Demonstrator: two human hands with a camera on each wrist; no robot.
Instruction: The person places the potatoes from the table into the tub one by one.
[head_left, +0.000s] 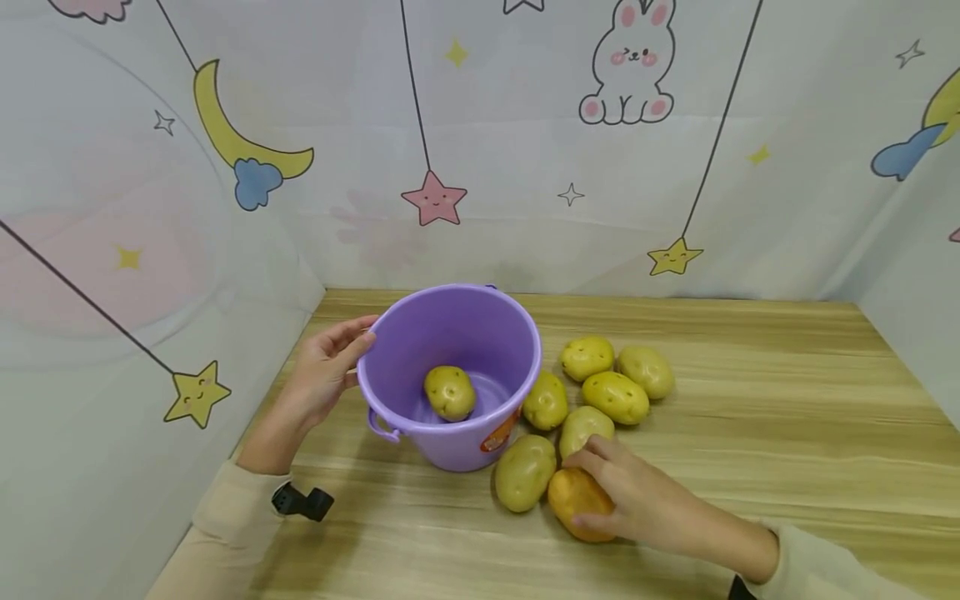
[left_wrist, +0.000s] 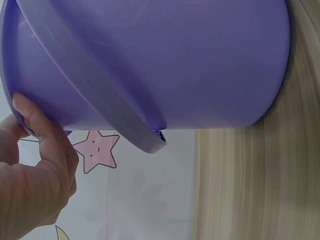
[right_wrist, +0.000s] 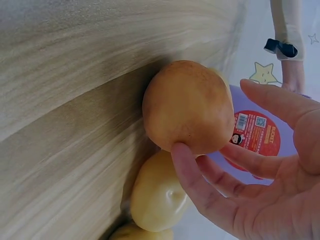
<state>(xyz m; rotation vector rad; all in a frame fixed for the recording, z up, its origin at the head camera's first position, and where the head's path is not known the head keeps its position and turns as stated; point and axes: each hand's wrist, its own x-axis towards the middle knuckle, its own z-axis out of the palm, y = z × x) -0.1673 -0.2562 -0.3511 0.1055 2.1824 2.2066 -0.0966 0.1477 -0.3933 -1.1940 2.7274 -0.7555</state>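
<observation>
A purple bucket stands upright with one yellow potato inside on its bottom. My left hand holds the bucket's rim at the left, its thumb at the edge. In the left wrist view the fingers lie against the bucket wall beside the hanging handle. To the right of the bucket, my right hand has its fingers around an orange-brown potato, which is nearest the front. In the right wrist view fingertips touch this potato; whether the thumb touches it I cannot tell.
Several yellow potatoes lie grouped right of the bucket, one greenish-yellow potato next to the orange-brown one. The wood-grain table extends to the right. A white printed curtain encloses the back and sides.
</observation>
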